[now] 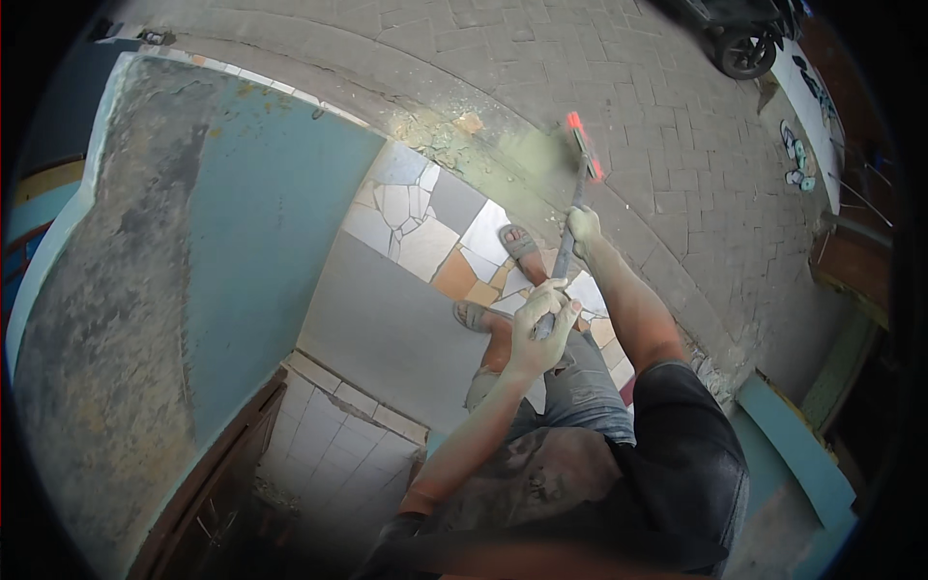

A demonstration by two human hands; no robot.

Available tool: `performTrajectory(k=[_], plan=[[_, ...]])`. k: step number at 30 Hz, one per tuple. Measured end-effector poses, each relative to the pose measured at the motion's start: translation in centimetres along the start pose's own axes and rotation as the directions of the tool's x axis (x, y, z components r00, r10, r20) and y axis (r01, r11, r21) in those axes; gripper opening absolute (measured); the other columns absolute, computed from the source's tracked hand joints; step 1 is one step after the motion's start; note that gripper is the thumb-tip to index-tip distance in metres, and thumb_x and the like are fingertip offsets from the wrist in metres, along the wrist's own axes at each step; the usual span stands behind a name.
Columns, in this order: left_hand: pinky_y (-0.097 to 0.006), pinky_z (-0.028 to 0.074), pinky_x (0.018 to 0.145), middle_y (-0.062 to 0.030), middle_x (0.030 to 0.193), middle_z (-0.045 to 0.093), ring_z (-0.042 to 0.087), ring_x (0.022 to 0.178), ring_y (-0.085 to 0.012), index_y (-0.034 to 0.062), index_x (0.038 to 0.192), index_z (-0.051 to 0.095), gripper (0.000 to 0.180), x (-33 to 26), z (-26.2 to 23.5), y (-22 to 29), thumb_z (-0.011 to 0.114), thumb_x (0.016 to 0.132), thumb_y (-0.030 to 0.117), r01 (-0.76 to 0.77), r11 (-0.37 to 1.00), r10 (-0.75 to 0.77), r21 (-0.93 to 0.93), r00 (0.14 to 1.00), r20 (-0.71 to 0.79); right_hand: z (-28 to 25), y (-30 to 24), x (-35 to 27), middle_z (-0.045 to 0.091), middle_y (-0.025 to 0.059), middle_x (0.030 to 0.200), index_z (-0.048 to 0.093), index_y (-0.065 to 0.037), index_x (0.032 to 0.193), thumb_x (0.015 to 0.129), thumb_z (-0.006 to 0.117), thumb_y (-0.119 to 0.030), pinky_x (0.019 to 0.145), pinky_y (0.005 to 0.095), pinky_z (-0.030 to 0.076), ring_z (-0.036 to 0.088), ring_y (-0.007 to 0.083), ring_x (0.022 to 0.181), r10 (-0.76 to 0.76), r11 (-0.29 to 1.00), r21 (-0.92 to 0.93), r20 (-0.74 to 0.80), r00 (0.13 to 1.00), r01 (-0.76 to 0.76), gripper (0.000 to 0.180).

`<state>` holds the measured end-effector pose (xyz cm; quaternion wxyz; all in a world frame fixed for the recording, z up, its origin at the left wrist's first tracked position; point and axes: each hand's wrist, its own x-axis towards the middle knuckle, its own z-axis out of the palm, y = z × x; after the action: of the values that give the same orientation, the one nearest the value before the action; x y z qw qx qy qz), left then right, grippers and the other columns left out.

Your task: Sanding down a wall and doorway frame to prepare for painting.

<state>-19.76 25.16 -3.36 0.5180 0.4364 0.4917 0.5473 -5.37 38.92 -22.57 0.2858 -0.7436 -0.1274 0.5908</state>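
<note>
Clock directions run from the middle of the view.

- Dark T-shirt (532, 474) at six o'clock, smudged with pale marks across the chest; the person's ripped blue jeans (592, 387) show just beyond it.
- Left hand (541, 327) at four o'clock, coated in pale dust, its fingers curled around the upper end of a grey-handled broom (585, 145); the exact set of its thumb is hard to tell.
- Right hand (583, 230) at two o'clock, equally dusty, farther down the same handle, fingers pressed together and wrapped around it.
- Open-toed grey sandals (471, 315) on both feet, on the left of the handle, one foot ahead of the other.
- White-tiled block (333, 435) at seven o'clock, beside a dark brown wooden door (217, 507) at eight.
- Broken-tile mosaic floor (416, 227) around eleven o'clock, in white, grey and orange pieces.
- Low wall (280, 184) at ten o'clock, painted teal, its mottled grey top beyond.
- The broom's orange-red head at one o'clock, down on the paving, just beside a greenish dust patch (536, 159).
- Crumbled debris (425, 135) near twelve o'clock, along the mosaic's outer edge.
- Grey block paving (677, 116) spreading toward one and two o'clock.
- Loose flip-flops (795, 155) at two o'clock, with a dark motor scooter (744, 48) beyond, partly cut off.
</note>
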Motion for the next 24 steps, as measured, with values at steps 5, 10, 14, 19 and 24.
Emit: performTrajectory(k=[5,10,14,19,24], plan=[[-0.042,0.048,0.098,-0.0071,0.074,0.059,0.062,0.085,-0.0221,-0.0002,0.074,0.055,0.024,2.3,2.5,-3.2,0.063,0.097,0.002,0.241,0.97,-0.236,0.0,0.951,-0.199,1.7,3.5,8.9,0.055,0.0062,0.069,0.055,-0.004,0.102,0.092,0.051,0.001,0.041,0.0304,0.042,0.05,0.0156,0.049,0.177,0.971,0.154,0.049,0.983,-0.182,0.012],[-0.047,0.044,0.109,-0.0104,0.091,0.066,0.061,0.092,-0.0199,-0.005,0.088,0.064,0.019,-1.7,-3.3,0.7,0.054,0.1,0.006,0.371,0.908,-0.259,0.195,0.862,-0.435,8.6,7.2,-0.6,0.053,0.0055,0.071,0.054,-0.003,0.105,0.092,0.048,0.003,0.04,0.0308,0.041,0.049,0.0143,0.049,0.229,0.97,0.066,0.081,0.97,-0.234,0.015],[-0.048,0.04,0.114,-0.0129,0.099,0.067,0.061,0.093,-0.0206,-0.0073,0.095,0.064,0.016,-1.7,-4.4,2.9,0.055,0.099,0.005,0.269,0.954,-0.205,0.13,0.907,-0.368,7.3,2.9,-2.0,0.053,0.007,0.075,0.05,-0.001,0.118,0.093,0.045,0.003,0.039,0.0308,0.041,0.049,0.0148,0.049,0.16,0.968,0.186,0.052,0.986,-0.167,0.026],[-0.043,0.047,0.1,-0.0111,0.082,0.064,0.066,0.098,-0.026,-0.0016,0.076,0.054,0.02,3.8,-0.8,-0.9,0.06,0.095,-0.003,0.467,0.883,-0.438,0.033,0.849,-0.296,6.4,-4.4,0.0,0.053,0.0077,0.076,0.045,-0.001,0.125,0.092,0.044,0.003,0.038,0.0302,0.041,0.05,0.0153,0.048,0.174,0.958,0.24,-0.046,0.984,-0.158,0.033],[-0.046,0.043,0.108,-0.0061,0.082,0.056,0.059,0.099,-0.0214,0.0008,0.075,0.054,0.021,3.7,-2.2,1.7,0.054,0.096,0.0,0.434,0.9,-0.349,0.042,0.774,-0.528,10.5,6.5,3.1,0.051,0.0064,0.076,0.046,-0.007,0.123,0.091,0.046,0.0,0.04,0.0349,0.042,0.049,0.0154,0.049,0.282,0.954,-0.129,0.089,0.955,-0.27,0.033]])
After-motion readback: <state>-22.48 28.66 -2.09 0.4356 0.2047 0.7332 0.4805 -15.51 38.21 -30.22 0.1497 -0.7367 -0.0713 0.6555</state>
